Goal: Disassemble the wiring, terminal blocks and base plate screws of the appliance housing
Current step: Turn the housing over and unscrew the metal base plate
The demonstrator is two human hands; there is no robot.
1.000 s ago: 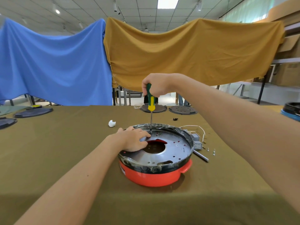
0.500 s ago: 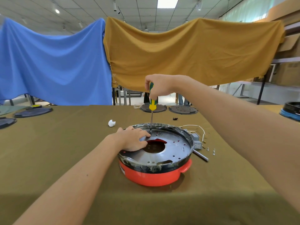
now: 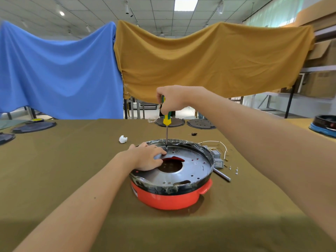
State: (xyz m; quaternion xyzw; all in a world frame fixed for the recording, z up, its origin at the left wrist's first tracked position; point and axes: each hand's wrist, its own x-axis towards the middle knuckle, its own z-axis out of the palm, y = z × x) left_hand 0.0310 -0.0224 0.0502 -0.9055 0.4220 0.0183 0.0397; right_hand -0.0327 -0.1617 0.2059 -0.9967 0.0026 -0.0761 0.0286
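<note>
A round red appliance housing (image 3: 167,199) lies upside down on the olive table, its black rim wrapped in clear film. Its silver base plate (image 3: 192,166) faces up, with a large centre hole. My right hand (image 3: 172,100) grips the green and yellow handle of a screwdriver (image 3: 166,120) held upright, its tip on the far part of the plate. My left hand (image 3: 147,157) rests flat on the plate's left side beside the tip. White wires (image 3: 216,142), grey terminal blocks (image 3: 217,159) and loose screws (image 3: 234,169) lie right of the housing.
A metal rod (image 3: 221,174) lies by the housing's right side. A white scrap (image 3: 123,139) and a small black part (image 3: 194,134) sit behind it. Round plates (image 3: 201,124) lie at the far edge, dark lids (image 3: 33,126) at far left, a blue-rimmed appliance (image 3: 323,125) at far right.
My right hand has shifted slightly on the screwdriver handle; the tip stays on the same spot. My left hand and the housing have not moved.
</note>
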